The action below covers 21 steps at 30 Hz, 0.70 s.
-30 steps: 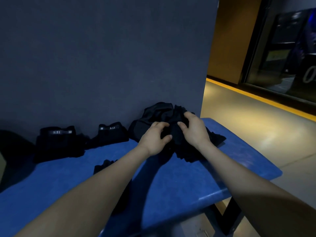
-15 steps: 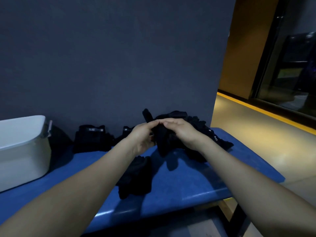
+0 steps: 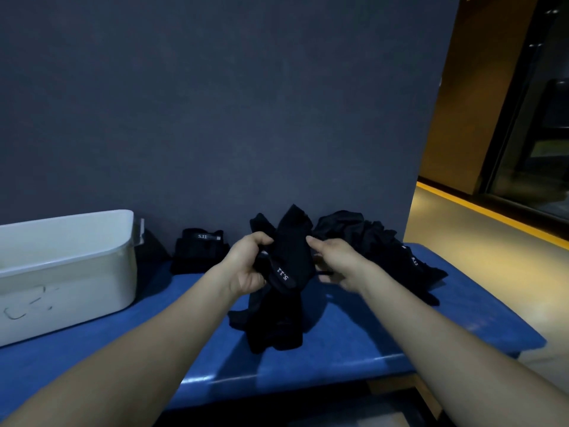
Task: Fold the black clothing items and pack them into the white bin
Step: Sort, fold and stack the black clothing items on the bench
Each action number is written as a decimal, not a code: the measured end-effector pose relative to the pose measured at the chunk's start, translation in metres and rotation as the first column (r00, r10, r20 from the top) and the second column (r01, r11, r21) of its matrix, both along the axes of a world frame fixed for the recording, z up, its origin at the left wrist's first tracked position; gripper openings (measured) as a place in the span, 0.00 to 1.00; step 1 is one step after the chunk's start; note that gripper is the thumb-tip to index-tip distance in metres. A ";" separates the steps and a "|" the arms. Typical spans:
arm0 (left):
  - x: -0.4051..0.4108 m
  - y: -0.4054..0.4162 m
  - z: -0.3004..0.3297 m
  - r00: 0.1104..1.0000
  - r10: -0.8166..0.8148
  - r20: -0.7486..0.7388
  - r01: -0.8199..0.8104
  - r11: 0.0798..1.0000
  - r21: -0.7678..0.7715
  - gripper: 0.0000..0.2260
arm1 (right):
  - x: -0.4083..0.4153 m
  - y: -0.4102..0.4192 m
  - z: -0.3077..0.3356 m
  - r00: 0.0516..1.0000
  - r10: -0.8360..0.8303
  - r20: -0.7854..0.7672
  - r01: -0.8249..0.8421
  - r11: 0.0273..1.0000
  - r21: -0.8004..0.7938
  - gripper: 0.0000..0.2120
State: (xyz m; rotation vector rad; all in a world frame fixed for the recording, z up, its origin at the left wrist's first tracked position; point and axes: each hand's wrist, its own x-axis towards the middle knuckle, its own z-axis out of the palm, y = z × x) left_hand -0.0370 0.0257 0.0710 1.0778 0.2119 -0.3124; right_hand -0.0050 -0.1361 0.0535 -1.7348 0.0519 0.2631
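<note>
The white bin (image 3: 66,272) stands at the left end of the blue bench (image 3: 354,340), its inside hidden from this angle. Over the bench's middle, the left hand (image 3: 246,266) and right hand (image 3: 335,261) curl their fingers around a black garment (image 3: 289,260), its waistband label showing. A folded garment (image 3: 200,254) sits by the wall near the bin, and a crumpled black pile (image 3: 375,241) lies to the right.

I see both bare forearms reaching forward from the lower corners, converging near the middle. My left hand (image 3: 246,266) has its fingers curled, thumb on top, gripping a black garment (image 3: 289,257). My right hand (image 3: 335,261) faces it, thumb extended toward the cloth, probably pinching its edge; lower fingers are shadowed.
</note>
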 end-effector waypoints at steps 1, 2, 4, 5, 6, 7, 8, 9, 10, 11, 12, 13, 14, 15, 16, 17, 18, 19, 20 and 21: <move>-0.002 0.001 0.000 1.000 -0.017 0.005 0.017 1.000 -0.003 0.12 | -0.003 0.003 -0.002 0.998 0.026 -0.062 -0.021 0.996 0.085 0.14; -0.003 0.002 0.000 0.999 -0.033 0.015 0.034 0.999 -0.017 0.13 | -0.005 0.005 -0.003 0.997 0.021 -0.076 -0.009 0.988 0.155 0.11; -0.007 0.002 0.001 0.998 -0.053 0.015 0.053 0.998 -0.013 0.13 | -0.004 0.010 -0.003 0.998 -0.065 -0.028 0.070 0.958 0.278 0.06; -0.008 0.002 0.000 0.999 -0.045 0.019 0.044 0.999 0.025 0.12 | -0.003 0.012 0.000 0.993 -0.117 -0.003 0.111 0.937 0.330 0.07; -0.008 0.003 -0.002 0.999 -0.035 0.024 0.032 0.996 0.083 0.11 | -0.002 0.013 0.002 0.986 -0.163 0.019 0.146 0.925 0.352 0.09; -0.006 0.005 -0.005 0.999 -0.023 0.030 0.017 0.983 0.183 0.10 | -0.001 0.014 0.005 0.981 -0.191 0.039 0.166 0.922 0.350 0.10; -0.004 0.008 -0.009 0.999 -0.016 0.039 0.004 0.958 0.287 0.10 | 0.000 0.014 0.006 0.977 -0.204 0.056 0.174 0.926 0.334 0.09; -0.003 0.011 -0.014 0.999 -0.009 0.047 -0.008 0.931 0.366 0.10 | 0.000 0.015 0.007 0.975 -0.210 0.068 0.178 0.930 0.321 0.07; -0.003 0.014 -0.017 0.999 0.002 0.051 -0.023 0.911 0.411 0.07 | 0.000 0.017 0.008 0.973 -0.217 0.073 0.184 0.931 0.315 0.07; -0.006 0.015 -0.019 0.998 0.019 0.064 -0.045 0.900 0.434 0.06 | 0.000 0.019 0.008 0.972 -0.223 0.073 0.190 0.929 0.316 0.07; -0.007 0.016 -0.022 0.996 0.036 0.082 -0.069 0.889 0.453 0.10 | 0.000 0.021 0.008 0.971 -0.228 0.066 0.195 0.926 0.323 0.08; -0.008 0.015 -0.024 0.993 0.053 0.102 -0.095 0.881 0.463 0.13 | 0.001 0.024 0.006 0.973 -0.226 0.052 0.196 0.921 0.336 0.09; -0.010 0.015 -0.025 0.990 0.064 0.122 -0.115 0.874 0.472 0.13 | 0.001 0.025 0.004 0.975 -0.217 0.035 0.193 0.921 0.340 0.08; -0.011 0.015 -0.026 0.989 0.065 0.132 -0.121 0.870 0.478 0.12 | 0.000 0.027 0.003 0.979 -0.204 0.016 0.187 0.923 0.336 0.08; -0.012 0.015 -0.027 0.989 0.067 0.134 -0.123 0.875 0.467 0.10 | -0.001 0.028 0.001 0.982 -0.189 -0.005 0.181 0.928 0.326 0.08; -0.013 0.016 -0.028 0.990 0.076 0.122 -0.122 0.890 0.440 0.08 | -0.002 0.029 0.000 0.984 -0.174 -0.028 0.174 0.933 0.316 0.10; -0.013 0.016 -0.028 0.990 0.089 0.107 -0.126 0.902 0.413 0.08 | -0.003 0.029 -0.001 0.986 -0.161 -0.051 0.169 0.938 0.302 0.11; -0.013 0.017 -0.028 0.990 0.107 0.090 -0.134 0.912 0.388 0.08 | -0.003 0.029 -0.002 0.986 -0.146 -0.077 0.163 0.946 0.281 0.12; -0.013 0.018 -0.029 0.989 0.125 0.073 -0.143 0.920 0.365 0.08 | -0.004 0.029 -0.003 0.986 -0.133 -0.103 0.155 0.956 0.248 0.12; -0.013 0.018 -0.031 0.988 0.146 0.054 -0.155 0.927 0.342 0.07 | -0.004 0.028 -0.004 0.985 -0.118 -0.128 0.144 0.966 0.215 0.11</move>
